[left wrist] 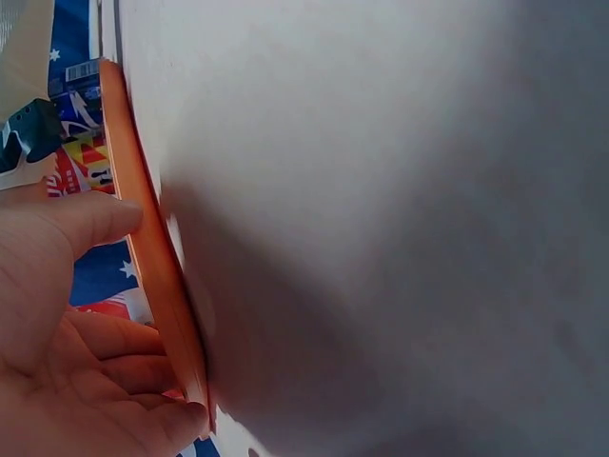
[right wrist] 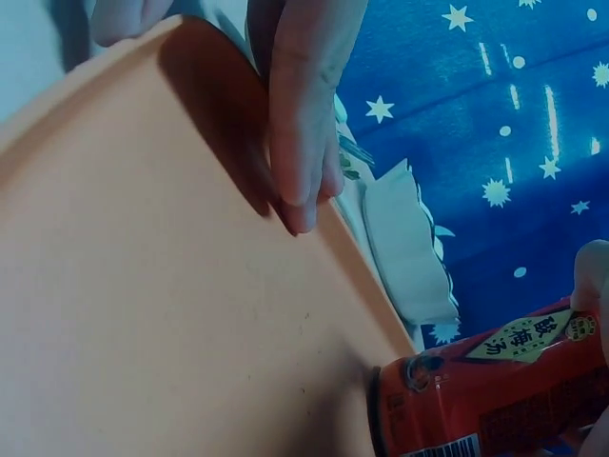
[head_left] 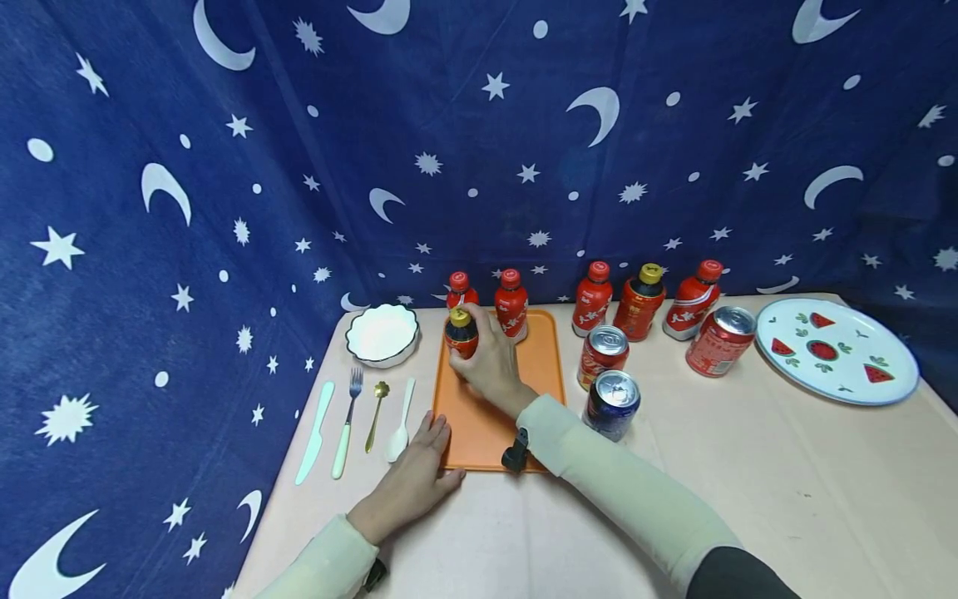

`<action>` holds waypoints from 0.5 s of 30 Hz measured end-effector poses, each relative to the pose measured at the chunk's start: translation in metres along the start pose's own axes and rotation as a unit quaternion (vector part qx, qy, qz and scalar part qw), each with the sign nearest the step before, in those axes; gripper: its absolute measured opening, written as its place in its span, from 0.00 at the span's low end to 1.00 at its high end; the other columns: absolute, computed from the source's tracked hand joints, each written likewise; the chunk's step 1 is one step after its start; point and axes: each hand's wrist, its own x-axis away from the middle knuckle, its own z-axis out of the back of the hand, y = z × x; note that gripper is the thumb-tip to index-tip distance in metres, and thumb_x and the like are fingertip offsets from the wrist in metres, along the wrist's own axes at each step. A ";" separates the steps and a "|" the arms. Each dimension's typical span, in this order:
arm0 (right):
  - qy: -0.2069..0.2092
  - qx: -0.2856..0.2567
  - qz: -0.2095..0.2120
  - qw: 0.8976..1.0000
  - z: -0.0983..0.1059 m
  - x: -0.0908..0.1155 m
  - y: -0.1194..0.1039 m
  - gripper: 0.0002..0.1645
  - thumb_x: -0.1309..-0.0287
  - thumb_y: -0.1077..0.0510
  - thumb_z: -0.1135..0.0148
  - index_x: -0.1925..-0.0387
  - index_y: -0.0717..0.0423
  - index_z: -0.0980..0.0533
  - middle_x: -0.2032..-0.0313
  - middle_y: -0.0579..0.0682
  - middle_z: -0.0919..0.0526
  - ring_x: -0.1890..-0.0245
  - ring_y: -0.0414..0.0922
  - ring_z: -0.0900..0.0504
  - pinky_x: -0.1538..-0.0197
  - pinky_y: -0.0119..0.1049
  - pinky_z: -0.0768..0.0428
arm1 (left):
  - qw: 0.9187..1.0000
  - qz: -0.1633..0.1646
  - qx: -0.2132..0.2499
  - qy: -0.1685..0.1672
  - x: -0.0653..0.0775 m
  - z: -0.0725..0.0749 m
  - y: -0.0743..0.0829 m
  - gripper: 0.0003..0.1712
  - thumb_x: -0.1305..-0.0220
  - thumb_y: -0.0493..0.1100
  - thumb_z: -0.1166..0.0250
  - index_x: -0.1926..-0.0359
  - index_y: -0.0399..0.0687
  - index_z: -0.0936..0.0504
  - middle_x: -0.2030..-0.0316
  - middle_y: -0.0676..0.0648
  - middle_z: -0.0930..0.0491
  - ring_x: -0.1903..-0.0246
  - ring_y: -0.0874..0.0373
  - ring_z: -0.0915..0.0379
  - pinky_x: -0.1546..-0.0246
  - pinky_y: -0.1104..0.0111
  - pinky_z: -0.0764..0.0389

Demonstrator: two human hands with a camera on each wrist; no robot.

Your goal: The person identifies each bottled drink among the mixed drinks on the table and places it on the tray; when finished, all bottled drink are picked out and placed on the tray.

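Observation:
My right hand [head_left: 490, 362] grips a dark drink bottle [head_left: 461, 337] with a red label and gold cap, over the left side of the orange tray [head_left: 479, 433]. In the right wrist view the bottle's base [right wrist: 390, 409] is at the tray surface; whether it bears weight I cannot tell. Behind it are two red bottles with red caps, one [head_left: 459, 289] partly hidden by the held bottle, the other [head_left: 511, 308] near the tray's far edge. My left hand [head_left: 415, 478] rests at the tray's near left corner, fingers straight along the left edge, thumb touching the near edge.
Left of the tray lie a knife [head_left: 315, 433], fork [head_left: 348, 424], gold spoon [head_left: 377, 416] and white spoon [head_left: 401, 424], below a white bowl [head_left: 382, 334]. To the right stand several bottles [head_left: 639, 304], several cans [head_left: 612, 408] and a watermelon-patterned plate [head_left: 838, 378]. A blue star-patterned curtain [head_left: 464, 208] hangs behind.

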 end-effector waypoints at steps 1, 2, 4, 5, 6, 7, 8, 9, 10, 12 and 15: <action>-0.001 0.002 0.001 1.000 0.001 0.000 -0.001 0.46 0.63 0.51 0.30 0.39 0.43 0.40 0.54 0.52 0.25 0.59 0.47 0.22 0.63 0.43 0.21 | 1.000 0.001 0.001 -0.002 0.000 0.001 0.001 0.43 0.43 0.57 0.39 0.35 0.33 0.40 0.34 0.38 0.43 0.31 0.46 0.60 0.35 0.56 0.47; -0.002 0.006 0.000 1.000 0.001 0.001 -0.001 0.47 0.64 0.51 0.30 0.39 0.43 0.40 0.54 0.52 0.25 0.59 0.47 0.22 0.63 0.42 0.21 | 1.000 0.002 0.002 -0.004 0.000 0.001 0.001 0.44 0.43 0.57 0.39 0.35 0.33 0.40 0.34 0.38 0.44 0.31 0.47 0.60 0.35 0.56 0.47; -0.004 0.009 -0.002 1.000 0.002 0.001 -0.002 0.47 0.64 0.51 0.30 0.39 0.42 0.40 0.55 0.51 0.25 0.59 0.46 0.22 0.63 0.42 0.21 | 1.000 0.003 0.001 -0.005 0.000 0.001 0.002 0.44 0.43 0.58 0.39 0.35 0.33 0.40 0.33 0.39 0.44 0.31 0.47 0.60 0.34 0.56 0.48; -0.005 0.011 -0.002 1.000 0.002 0.002 -0.002 0.47 0.64 0.51 0.30 0.39 0.42 0.40 0.54 0.51 0.25 0.59 0.45 0.22 0.63 0.42 0.21 | 1.000 0.002 0.000 -0.004 0.000 0.001 0.002 0.44 0.43 0.58 0.39 0.35 0.33 0.40 0.34 0.38 0.44 0.31 0.47 0.60 0.35 0.56 0.47; -0.006 0.011 -0.003 1.000 0.002 0.002 -0.002 0.47 0.64 0.51 0.29 0.39 0.41 0.40 0.54 0.51 0.25 0.59 0.45 0.23 0.62 0.42 0.21 | 1.000 0.001 0.000 -0.002 -0.001 0.001 0.002 0.44 0.42 0.57 0.39 0.35 0.33 0.40 0.34 0.38 0.44 0.31 0.46 0.60 0.35 0.56 0.47; -0.007 0.012 -0.003 1.000 0.003 0.002 -0.002 0.47 0.64 0.50 0.29 0.38 0.41 0.41 0.54 0.51 0.26 0.58 0.45 0.23 0.62 0.41 0.21 | 1.000 0.001 -0.001 -0.001 0.000 0.000 0.002 0.44 0.42 0.57 0.40 0.35 0.33 0.40 0.34 0.38 0.44 0.31 0.46 0.60 0.35 0.56 0.47; -0.009 0.013 -0.004 1.000 0.003 0.002 -0.002 0.48 0.64 0.50 0.29 0.38 0.41 0.41 0.54 0.51 0.26 0.58 0.45 0.23 0.61 0.42 0.21 | 1.000 -0.001 0.000 0.001 0.000 0.000 0.002 0.44 0.42 0.57 0.39 0.35 0.32 0.40 0.34 0.38 0.44 0.31 0.46 0.60 0.35 0.55 0.47; -0.010 0.013 -0.004 1.000 0.003 0.002 -0.002 0.48 0.63 0.50 0.29 0.38 0.40 0.41 0.54 0.51 0.26 0.57 0.45 0.23 0.61 0.42 0.21 | 1.000 -0.002 0.000 0.003 0.000 0.000 0.002 0.43 0.42 0.57 0.39 0.35 0.32 0.40 0.34 0.38 0.43 0.31 0.46 0.59 0.35 0.55 0.46; -0.011 0.014 -0.004 1.000 0.004 0.002 -0.002 0.48 0.63 0.50 0.28 0.38 0.40 0.41 0.54 0.51 0.26 0.57 0.45 0.23 0.60 0.42 0.21 | 1.000 -0.001 0.000 0.004 0.000 0.000 0.002 0.43 0.42 0.57 0.39 0.35 0.32 0.40 0.34 0.38 0.43 0.31 0.46 0.59 0.35 0.55 0.46; -0.016 0.012 -0.006 1.000 0.005 0.002 -0.002 0.48 0.63 0.50 0.28 0.38 0.40 0.41 0.53 0.51 0.27 0.55 0.45 0.24 0.58 0.43 0.21 | 1.000 -0.001 0.001 0.005 0.000 -0.001 0.002 0.43 0.42 0.57 0.39 0.35 0.32 0.40 0.34 0.38 0.43 0.31 0.45 0.59 0.35 0.54 0.46; -0.026 0.009 -0.011 1.000 0.007 0.002 -0.005 0.48 0.62 0.49 0.27 0.38 0.39 0.41 0.53 0.52 0.27 0.54 0.46 0.24 0.56 0.44 0.22 | 1.000 -0.001 0.001 0.004 0.001 0.000 0.002 0.43 0.42 0.57 0.39 0.36 0.32 0.39 0.34 0.38 0.43 0.31 0.45 0.59 0.35 0.54 0.46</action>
